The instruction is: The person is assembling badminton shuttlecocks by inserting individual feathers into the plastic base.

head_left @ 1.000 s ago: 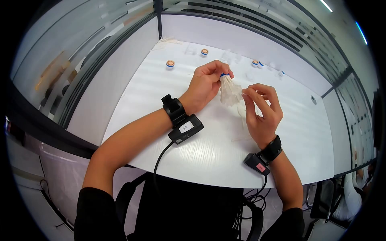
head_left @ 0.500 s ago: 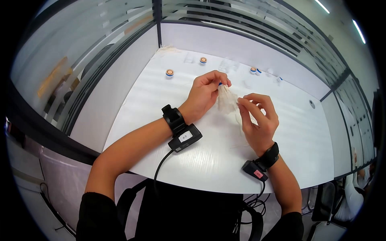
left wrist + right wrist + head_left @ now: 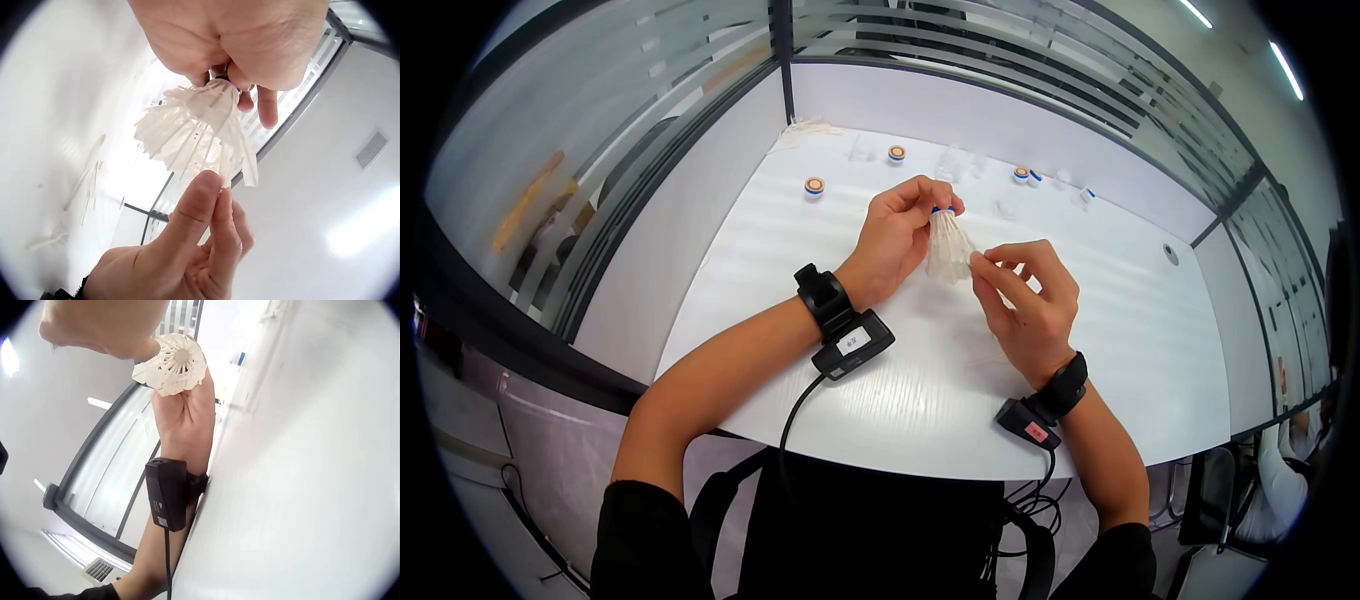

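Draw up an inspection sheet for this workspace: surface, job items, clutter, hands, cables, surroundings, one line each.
Surface: white table, round dark fitting toward the right; spills, nothing seen.
Job items: one shuttlecock, held above the table; feather rim uneven.
Clutter: three round pieces with orange-brown tops farther back; clear items too indistinct to identify; pale thin strips at the far left corner.
Hands: left hand grips the shuttlecock's base end; right hand pinches the feather edge.
Cables: one black cable from the left wrist unit, another from the right wrist unit; loose loops below the table edge.
Surroundings: white partition topped with striped glass.
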### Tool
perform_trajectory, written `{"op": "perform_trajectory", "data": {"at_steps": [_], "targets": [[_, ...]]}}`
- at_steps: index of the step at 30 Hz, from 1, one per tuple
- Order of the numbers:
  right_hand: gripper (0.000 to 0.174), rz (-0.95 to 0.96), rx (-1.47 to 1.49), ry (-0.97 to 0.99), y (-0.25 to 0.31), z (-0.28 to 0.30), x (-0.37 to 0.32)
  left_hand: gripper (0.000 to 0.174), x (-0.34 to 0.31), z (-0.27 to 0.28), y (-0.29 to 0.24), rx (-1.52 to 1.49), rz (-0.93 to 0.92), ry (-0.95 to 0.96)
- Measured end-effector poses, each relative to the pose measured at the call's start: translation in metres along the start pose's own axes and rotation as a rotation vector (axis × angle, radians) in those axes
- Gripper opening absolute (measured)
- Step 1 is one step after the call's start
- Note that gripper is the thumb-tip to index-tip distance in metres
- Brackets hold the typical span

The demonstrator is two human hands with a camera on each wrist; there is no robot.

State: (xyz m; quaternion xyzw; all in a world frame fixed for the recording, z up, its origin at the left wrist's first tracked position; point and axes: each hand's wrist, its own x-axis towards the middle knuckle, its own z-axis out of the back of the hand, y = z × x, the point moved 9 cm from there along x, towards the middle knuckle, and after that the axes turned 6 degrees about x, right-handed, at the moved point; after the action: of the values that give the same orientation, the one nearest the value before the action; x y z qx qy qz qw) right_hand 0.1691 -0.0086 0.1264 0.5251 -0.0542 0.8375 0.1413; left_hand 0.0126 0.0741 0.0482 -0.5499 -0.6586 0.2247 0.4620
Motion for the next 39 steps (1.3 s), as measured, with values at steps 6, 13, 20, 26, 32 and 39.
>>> {"op": "perform_trajectory", "data": {"at_steps": [6,13,20,26,32,39], "targets": [[0.022,0.021,0.0,0.03,0.001,-0.003,0.0,0.018,-0.001,-0.002,0.0,0.001,0.008,0.015],[0.022,-0.009,0.028,0.033,-0.005,-0.005,-0.002,0.018,-0.005,-0.012,0.004,-0.004,0.057,0.094],[0.027,-0.121,0.053,-0.023,-0.016,0.0,-0.005,0.02,-0.003,-0.011,0.004,0.017,0.001,0.069],[0.041,-0.265,0.062,0.002,-0.023,-0.003,-0.004,0.016,-0.005,-0.021,0.005,0.148,-0.002,0.16],[0.05,-0.298,-0.027,0.032,-0.035,-0.003,-0.016,0.012,-0.008,-0.027,0.003,0.204,-0.054,0.195],[0.049,-0.254,0.03,-0.012,-0.036,0.002,-0.016,0.011,-0.011,-0.032,0.002,0.254,0.001,0.191]]}}
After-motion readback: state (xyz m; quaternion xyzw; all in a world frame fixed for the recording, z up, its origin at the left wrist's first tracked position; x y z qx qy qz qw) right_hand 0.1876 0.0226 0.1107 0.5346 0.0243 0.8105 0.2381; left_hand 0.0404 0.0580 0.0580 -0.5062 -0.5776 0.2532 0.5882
